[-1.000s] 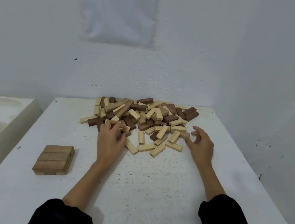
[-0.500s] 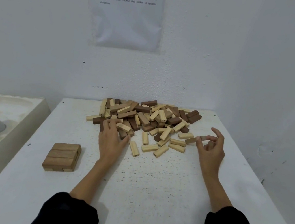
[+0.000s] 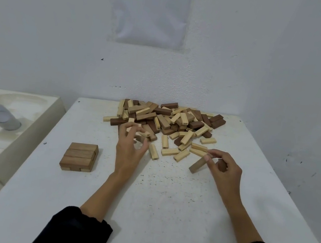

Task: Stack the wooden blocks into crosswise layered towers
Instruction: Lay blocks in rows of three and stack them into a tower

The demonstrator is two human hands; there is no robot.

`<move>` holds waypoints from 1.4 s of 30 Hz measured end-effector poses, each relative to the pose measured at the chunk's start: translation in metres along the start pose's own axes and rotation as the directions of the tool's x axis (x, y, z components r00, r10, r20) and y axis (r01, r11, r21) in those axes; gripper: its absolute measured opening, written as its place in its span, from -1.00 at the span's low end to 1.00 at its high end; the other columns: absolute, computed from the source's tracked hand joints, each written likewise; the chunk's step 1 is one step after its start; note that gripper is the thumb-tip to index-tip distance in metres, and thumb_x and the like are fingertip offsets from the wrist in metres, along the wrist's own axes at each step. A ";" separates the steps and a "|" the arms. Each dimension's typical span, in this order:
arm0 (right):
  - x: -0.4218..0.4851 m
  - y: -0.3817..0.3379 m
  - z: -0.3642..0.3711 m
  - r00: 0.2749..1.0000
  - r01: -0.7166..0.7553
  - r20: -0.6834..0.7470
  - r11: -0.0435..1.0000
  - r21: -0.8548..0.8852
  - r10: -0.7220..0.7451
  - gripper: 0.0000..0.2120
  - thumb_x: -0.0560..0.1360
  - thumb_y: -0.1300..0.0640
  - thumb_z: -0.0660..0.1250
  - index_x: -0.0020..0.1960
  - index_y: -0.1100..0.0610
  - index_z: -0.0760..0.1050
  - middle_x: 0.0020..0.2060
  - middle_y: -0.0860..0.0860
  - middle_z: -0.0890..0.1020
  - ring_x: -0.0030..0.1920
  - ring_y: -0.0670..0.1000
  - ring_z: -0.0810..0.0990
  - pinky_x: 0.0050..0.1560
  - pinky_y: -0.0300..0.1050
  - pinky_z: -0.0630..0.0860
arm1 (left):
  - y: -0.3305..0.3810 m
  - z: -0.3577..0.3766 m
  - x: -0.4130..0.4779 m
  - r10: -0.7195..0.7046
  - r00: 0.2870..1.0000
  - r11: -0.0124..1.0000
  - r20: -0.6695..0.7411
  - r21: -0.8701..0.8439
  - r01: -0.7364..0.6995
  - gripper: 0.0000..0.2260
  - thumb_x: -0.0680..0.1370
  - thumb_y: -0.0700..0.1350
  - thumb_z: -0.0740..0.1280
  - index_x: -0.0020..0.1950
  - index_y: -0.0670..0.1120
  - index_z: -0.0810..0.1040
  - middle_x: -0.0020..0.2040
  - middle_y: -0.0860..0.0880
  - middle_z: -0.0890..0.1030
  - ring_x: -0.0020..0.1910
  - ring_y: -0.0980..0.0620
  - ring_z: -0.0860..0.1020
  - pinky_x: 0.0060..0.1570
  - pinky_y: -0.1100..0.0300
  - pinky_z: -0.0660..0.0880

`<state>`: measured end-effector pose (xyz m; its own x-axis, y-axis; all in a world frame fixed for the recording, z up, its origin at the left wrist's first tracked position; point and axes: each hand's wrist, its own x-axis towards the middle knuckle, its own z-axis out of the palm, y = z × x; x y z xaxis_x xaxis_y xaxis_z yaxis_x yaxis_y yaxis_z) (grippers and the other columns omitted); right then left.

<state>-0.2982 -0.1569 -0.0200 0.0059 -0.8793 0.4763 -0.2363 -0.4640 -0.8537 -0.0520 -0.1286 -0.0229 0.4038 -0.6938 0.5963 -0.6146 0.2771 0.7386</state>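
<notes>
Two grips: left hand (image 3: 129,152) round half-hidden pale blocks (image 3: 141,134), right hand (image 3: 225,169) pinch-tight on tilted brown block (image 3: 196,165)

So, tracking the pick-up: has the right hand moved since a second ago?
Yes. The right hand has pulled back from the block pile toward the person, holding a brown block.

The left hand (image 3: 130,149) partly hides the pale blocks (image 3: 143,134) it grips.

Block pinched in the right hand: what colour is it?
Medium brown, plain wood: the block shows best in the head view, tilted in the right hand.
</notes>
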 end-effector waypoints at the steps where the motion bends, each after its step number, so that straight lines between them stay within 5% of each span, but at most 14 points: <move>1: -0.003 -0.002 0.001 1.000 -0.026 0.001 1.000 0.016 0.026 -0.85 0.41 0.17 0.42 -0.01 0.09 0.60 -0.21 -0.07 0.63 -0.41 -0.11 0.33 -0.34 -0.37 0.32 | 0.005 -0.002 -0.006 0.036 0.999 0.999 0.026 0.000 -0.036 -0.81 0.43 -0.29 0.44 -0.01 -0.14 0.53 0.15 -0.01 0.40 -0.10 0.16 0.53 -0.08 0.41 0.46; 8: -0.034 -0.017 0.020 0.984 -0.114 0.107 0.969 -0.219 0.140 -0.93 0.45 0.05 0.40 -0.07 -0.01 0.61 -0.15 -0.09 0.63 -0.13 -0.16 0.56 -0.22 -0.42 0.41 | 0.030 -0.018 -0.044 0.249 0.918 0.955 0.308 0.078 -0.286 -0.89 0.40 -0.30 0.45 -0.12 -0.18 0.58 -0.04 -0.01 0.49 -0.13 0.13 0.48 -0.11 0.32 0.49; 14: -0.056 -0.038 0.043 0.958 -0.020 0.225 0.828 -0.560 0.176 -0.87 0.47 -0.12 0.31 -0.05 -0.11 0.57 -0.23 -0.13 0.47 -0.27 -0.15 0.45 -0.38 -0.34 0.24 | 0.033 -0.044 -0.068 0.153 0.871 0.955 0.467 0.156 -0.252 -0.85 0.39 -0.17 0.47 -0.17 -0.12 0.51 -0.04 0.04 0.51 -0.09 0.09 0.47 -0.14 0.23 0.46; 17: -0.058 -0.041 0.043 0.936 0.012 0.300 0.838 -0.545 0.182 -0.80 0.54 -0.10 0.21 0.05 -0.09 0.56 -0.17 -0.12 0.48 -0.23 -0.13 0.47 -0.35 -0.30 0.28 | 0.033 -0.055 -0.074 0.147 0.837 0.954 0.527 0.148 -0.261 -0.75 0.39 0.08 0.42 -0.15 -0.08 0.51 -0.12 0.05 0.52 -0.15 0.08 0.45 -0.20 0.17 0.45; 20: -0.046 -0.040 0.025 0.846 -0.035 0.497 0.951 -0.307 0.192 -0.78 0.48 -0.12 0.29 0.12 -0.19 0.49 -0.09 -0.13 0.53 -0.29 -0.15 0.44 -0.26 -0.30 0.35 | 0.032 -0.062 -0.070 0.098 0.831 0.981 0.548 0.087 -0.173 -0.64 0.37 0.23 0.41 -0.05 -0.02 0.54 -0.18 0.11 0.53 -0.16 0.14 0.46 -0.19 0.21 0.45; 25: -0.034 -0.033 -0.003 0.639 -0.112 0.736 0.973 -0.200 0.224 -0.25 0.23 0.02 0.57 0.33 -0.22 0.33 0.13 -0.24 0.47 -0.19 -0.15 0.40 -0.22 -0.41 0.35 | 0.026 -0.062 -0.055 0.101 0.792 0.995 0.602 -0.043 -0.095 -0.50 0.33 0.14 0.51 0.22 0.04 0.53 0.10 0.19 0.54 0.11 0.21 0.44 0.07 0.42 0.32; 30: -0.041 -0.034 0.016 0.761 0.047 0.629 0.953 -0.299 0.160 -0.39 0.24 -0.04 0.56 0.23 -0.23 0.42 -0.01 -0.21 0.51 -0.26 -0.15 0.40 -0.25 -0.32 0.32 | 0.010 -0.054 -0.051 0.079 0.639 0.991 0.765 0.010 -0.134 -0.33 0.32 0.25 0.44 0.39 0.11 0.39 0.35 0.18 0.42 0.34 0.17 0.31 0.29 0.16 0.25; 37: -0.052 -0.041 0.042 0.784 0.163 0.611 0.913 -0.373 0.110 -0.31 0.29 -0.14 0.51 0.34 -0.20 0.29 0.00 -0.24 0.44 -0.10 -0.35 0.40 -0.26 -0.42 0.27 | 0.007 -0.060 -0.048 0.016 0.674 0.990 0.738 0.080 -0.112 -0.31 0.29 0.31 0.40 0.36 0.14 0.35 0.20 0.18 0.42 0.18 0.19 0.32 0.17 0.24 0.27; 42: -0.045 -0.034 0.028 0.779 0.015 0.611 0.971 -0.239 0.138 -0.40 0.37 -0.08 0.38 0.36 -0.18 0.26 0.14 -0.14 0.43 0.16 -0.20 0.38 0.11 -0.32 0.33 | 0.011 -0.057 -0.050 -0.014 0.646 0.987 0.763 0.116 -0.116 -0.26 0.31 0.29 0.41 0.43 0.13 0.27 0.26 0.16 0.40 0.22 0.20 0.27 0.20 0.21 0.20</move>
<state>-0.2634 -0.1046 -0.0184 0.5657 -0.8152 0.1244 -0.4620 -0.4383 -0.7710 -0.0404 -0.0529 -0.0267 -0.2483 -0.9592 0.1349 -0.7314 0.2770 0.6232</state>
